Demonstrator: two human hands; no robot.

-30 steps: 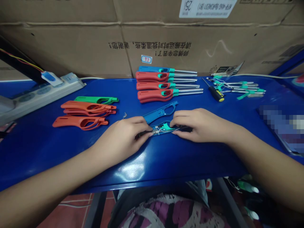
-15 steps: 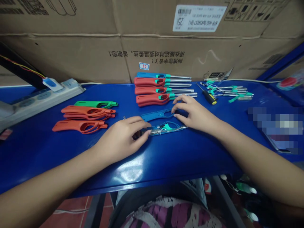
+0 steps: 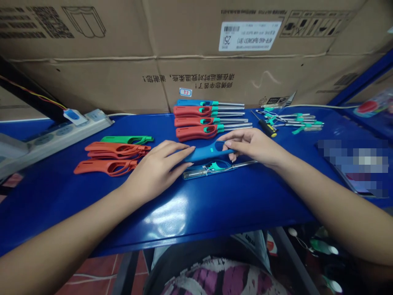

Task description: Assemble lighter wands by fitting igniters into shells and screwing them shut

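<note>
My left hand (image 3: 166, 162) and my right hand (image 3: 250, 145) hold a blue lighter shell half (image 3: 204, 153) between them, its smooth outer side facing up. The left fingers pinch its rear end, and the right fingers grip the end with the trigger loop. Just below it on the table lies the other blue shell half (image 3: 204, 173), open side up. In that half sit a fuel tank, white wires, a green trigger (image 3: 215, 166) and a metal tube (image 3: 245, 163) pointing right, partly under my right hand.
Several red and blue assembled lighters (image 3: 196, 132) lie at the back, with a screwdriver (image 3: 267, 127) and loose lighter innards (image 3: 302, 119) to their right. Orange and green shells (image 3: 104, 167) lie left, near a power strip (image 3: 64, 133). A cardboard box (image 3: 190, 67) stands behind.
The loose blue shell half has been picked up and turned outer side up. My left hand has left the filled half and moved onto this piece.
</note>
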